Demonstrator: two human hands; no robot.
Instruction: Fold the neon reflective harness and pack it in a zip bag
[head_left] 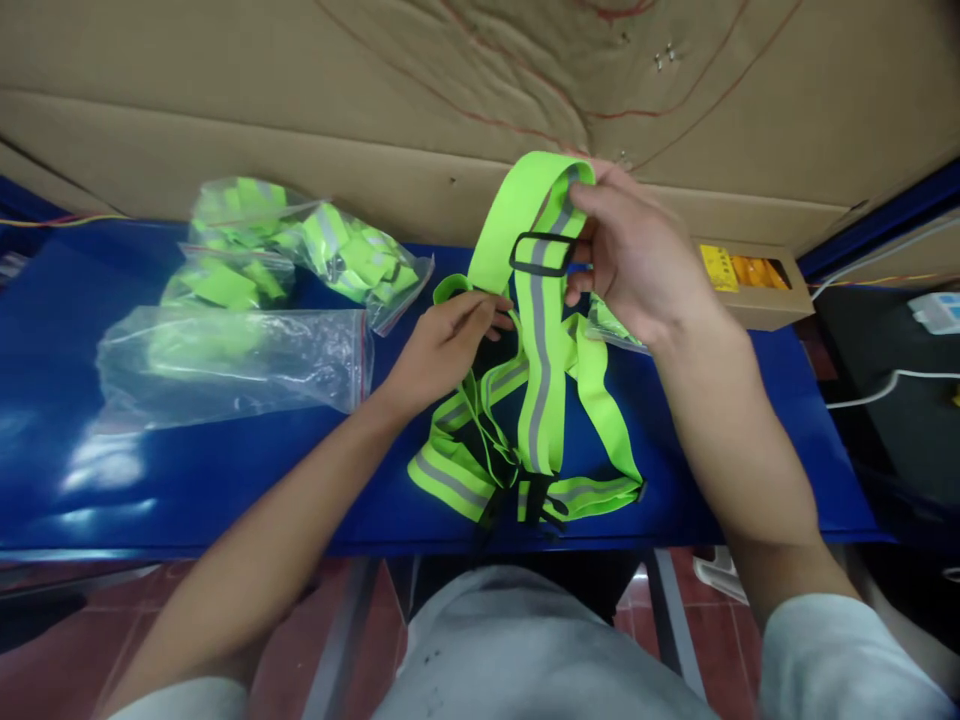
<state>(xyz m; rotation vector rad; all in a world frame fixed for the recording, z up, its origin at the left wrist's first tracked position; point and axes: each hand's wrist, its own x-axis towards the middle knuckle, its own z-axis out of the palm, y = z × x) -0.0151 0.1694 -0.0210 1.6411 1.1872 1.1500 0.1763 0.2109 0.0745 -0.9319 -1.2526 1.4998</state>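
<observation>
Between the hands: one neon-green reflective harness (541, 380), a grey stripe down each band, upper loop lifted, lower bands lying on the blue counter (225, 480). Right hand (637, 255): raised, fingers closed on the top loop at a black slider buckle (541, 255). Left hand (446, 340): lower, fingers curled shut around a side band. Left of the left hand: clear zip bags (232, 360), some holding folded green bands. Just beyond the right hand: small cardboard box (757, 285). Behind all: cardboard sheet (375, 100).
</observation>
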